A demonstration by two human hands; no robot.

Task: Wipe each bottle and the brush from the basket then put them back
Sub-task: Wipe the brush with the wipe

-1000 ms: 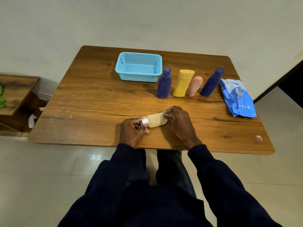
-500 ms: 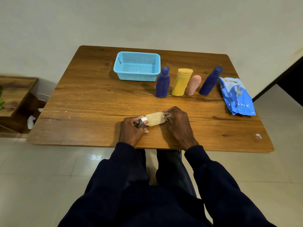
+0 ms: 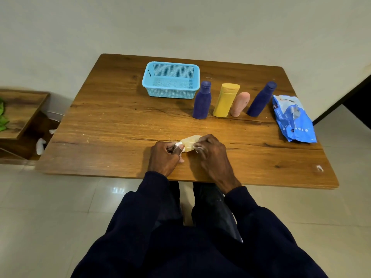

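Observation:
A small pale yellow bottle (image 3: 189, 142) with a white cap lies near the table's front edge, held between both hands. My left hand (image 3: 164, 158) grips its capped end. My right hand (image 3: 211, 154) covers its other end, fingers curled over it with a bit of white wipe showing under them. Behind stands a row: a dark blue bottle (image 3: 202, 101), a yellow bottle (image 3: 225, 100), a pink piece (image 3: 240, 104) and a second dark blue bottle (image 3: 261, 100). The light blue basket (image 3: 170, 92) sits at the back, nothing visible inside.
A blue wipes packet (image 3: 293, 119) lies at the table's right side. The wooden table (image 3: 120, 125) stands against a white wall. A low wooden shelf (image 3: 18, 111) is on the floor to the left.
My right hand has slid left along the pale bottle, covering more of it. My left hand keeps its grip on the capped end.

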